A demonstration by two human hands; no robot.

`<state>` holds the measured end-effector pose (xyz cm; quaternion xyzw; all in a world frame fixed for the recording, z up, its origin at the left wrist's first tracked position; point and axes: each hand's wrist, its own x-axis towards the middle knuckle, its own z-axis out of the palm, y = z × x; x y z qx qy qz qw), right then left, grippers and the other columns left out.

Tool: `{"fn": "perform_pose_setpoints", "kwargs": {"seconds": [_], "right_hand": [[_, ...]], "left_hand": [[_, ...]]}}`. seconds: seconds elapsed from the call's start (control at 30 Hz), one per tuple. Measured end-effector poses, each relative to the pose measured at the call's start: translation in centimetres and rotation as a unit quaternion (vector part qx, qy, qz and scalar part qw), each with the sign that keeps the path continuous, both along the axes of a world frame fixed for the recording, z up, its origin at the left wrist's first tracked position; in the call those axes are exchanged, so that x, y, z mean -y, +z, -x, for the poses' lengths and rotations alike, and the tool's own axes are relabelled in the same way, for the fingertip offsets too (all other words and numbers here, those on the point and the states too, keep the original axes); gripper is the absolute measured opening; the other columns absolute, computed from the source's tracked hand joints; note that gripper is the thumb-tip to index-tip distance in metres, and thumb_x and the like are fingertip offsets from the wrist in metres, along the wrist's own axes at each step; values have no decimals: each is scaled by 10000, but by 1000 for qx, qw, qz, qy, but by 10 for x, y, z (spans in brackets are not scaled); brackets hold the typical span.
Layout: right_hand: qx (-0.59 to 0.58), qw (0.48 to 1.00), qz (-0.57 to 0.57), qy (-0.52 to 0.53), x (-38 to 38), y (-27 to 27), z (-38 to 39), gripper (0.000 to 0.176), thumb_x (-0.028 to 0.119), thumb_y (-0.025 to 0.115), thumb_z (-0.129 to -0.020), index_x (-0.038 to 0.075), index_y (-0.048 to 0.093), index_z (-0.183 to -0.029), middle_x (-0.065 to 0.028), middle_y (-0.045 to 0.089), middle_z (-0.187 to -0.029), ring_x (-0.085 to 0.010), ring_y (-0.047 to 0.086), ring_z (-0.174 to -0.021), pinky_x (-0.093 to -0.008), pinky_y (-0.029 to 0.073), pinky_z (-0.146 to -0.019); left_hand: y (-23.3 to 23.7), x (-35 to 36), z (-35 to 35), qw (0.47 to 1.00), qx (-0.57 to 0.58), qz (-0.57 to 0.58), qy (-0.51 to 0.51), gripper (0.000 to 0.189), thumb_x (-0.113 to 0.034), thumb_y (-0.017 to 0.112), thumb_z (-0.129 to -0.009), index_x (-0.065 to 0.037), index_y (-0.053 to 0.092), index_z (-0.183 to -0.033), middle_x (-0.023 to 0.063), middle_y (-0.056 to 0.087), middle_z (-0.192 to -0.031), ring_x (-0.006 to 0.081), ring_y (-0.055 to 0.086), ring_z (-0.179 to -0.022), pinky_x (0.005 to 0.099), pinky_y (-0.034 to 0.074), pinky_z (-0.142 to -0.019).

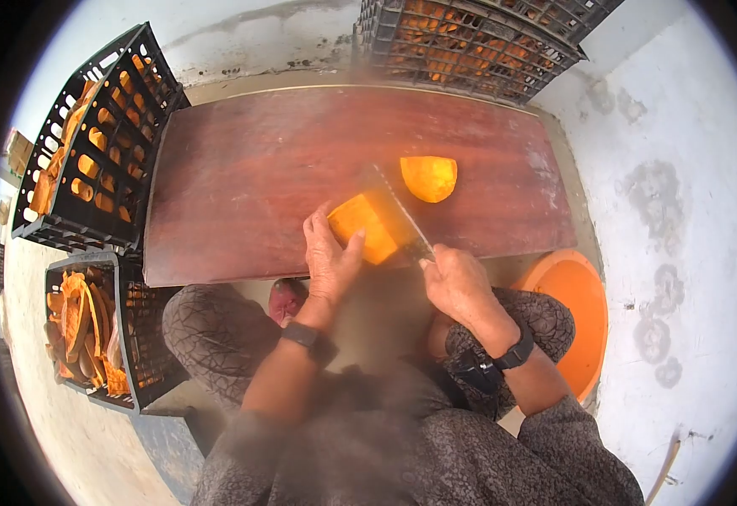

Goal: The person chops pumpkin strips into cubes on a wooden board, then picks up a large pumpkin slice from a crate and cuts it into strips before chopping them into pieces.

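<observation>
Near the front edge of the reddish-brown board, my left hand (332, 257) grips an orange pumpkin chunk (361, 226) from its left side, thumb on the near face. My right hand (457, 282) is closed around the handle of a knife (404, 211). The blade points away from me and to the left, along the chunk's right side; its lower part looks blurred, so whether it touches the chunk is unclear. Another yellow-orange pumpkin piece (430, 178) lies on the board just right of the blade.
The board (242, 185) spans the middle. A black crate (90, 160) of orange pieces stands at left, with another crate (128, 337) of peels below. More crates (469, 51) stand behind. An orange tub (583, 329) sits at right, beside the white wall.
</observation>
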<state>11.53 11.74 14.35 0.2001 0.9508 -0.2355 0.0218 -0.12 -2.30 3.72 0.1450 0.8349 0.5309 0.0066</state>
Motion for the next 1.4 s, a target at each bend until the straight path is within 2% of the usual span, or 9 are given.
{"fn": "perform_pose_setpoints", "kwargs": {"seconds": [0.07,0.13,0.43,0.53,0.7,0.77,1.07,1.4], "right_hand": [[2,1000,0,-3,0,3,1,205,161,565,-866,-40,569,-826,-287,596,-750,-471,587,-762,-508,460,-687],[7,1000,-2,-2,1,6,3,207,160,564,-866,-43,568,-824,-289,595,-747,-472,586,-761,-508,460,-688],[15,1000,-23,9,2,13,7,220,167,565,-870,-45,559,-811,-285,590,-734,-471,585,-749,-508,456,-686],[17,1000,-21,11,1,14,6,220,169,565,-872,-42,560,-813,-279,591,-733,-470,584,-747,-508,457,-687],[17,1000,-10,6,3,18,6,215,171,564,-877,-37,566,-822,-271,598,-742,-465,587,-752,-507,462,-692],[27,999,-40,16,4,15,6,213,174,563,-881,-31,571,-828,-267,602,-741,-462,590,-751,-506,466,-691],[14,998,-55,18,6,12,-1,206,168,573,-876,-23,543,-806,-261,586,-670,-464,588,-701,-511,470,-663],[24,996,-82,7,13,8,-7,201,171,582,-875,-14,542,-808,-258,589,-686,-461,588,-708,-512,466,-654]], "left_hand": [[-5,-2,-1,1000,-21,-8,15,553,-139,704,-781,-9,446,-1253,200,474,-1195,345,509,-1099,402,444,-948],[-1,-3,-5,999,40,18,-18,627,-163,702,-766,-36,395,-1299,225,430,-1245,396,496,-1135,445,424,-978],[-5,-7,-6,999,48,4,-17,613,-128,661,-778,-31,367,-1307,260,456,-1207,425,497,-1120,461,430,-956],[-1,-9,-6,999,43,5,-2,566,-94,641,-774,-1,393,-1275,272,497,-1173,409,519,-1105,433,432,-960],[4,-12,-7,998,69,15,-2,567,-91,635,-771,-7,393,-1276,278,500,-1163,422,514,-1100,443,434,-953],[4,-14,-7,997,72,12,-3,568,-91,633,-769,-8,393,-1277,278,502,-1158,425,514,-1095,447,436,-948],[5,-18,-12,998,57,12,9,532,-77,619,-757,-10,424,-1248,279,528,-1094,432,538,-1035,460,451,-914],[0,-18,-17,999,47,19,17,515,-73,614,-748,17,434,-1222,271,532,-1068,424,535,-1029,452,449,-913]]}}
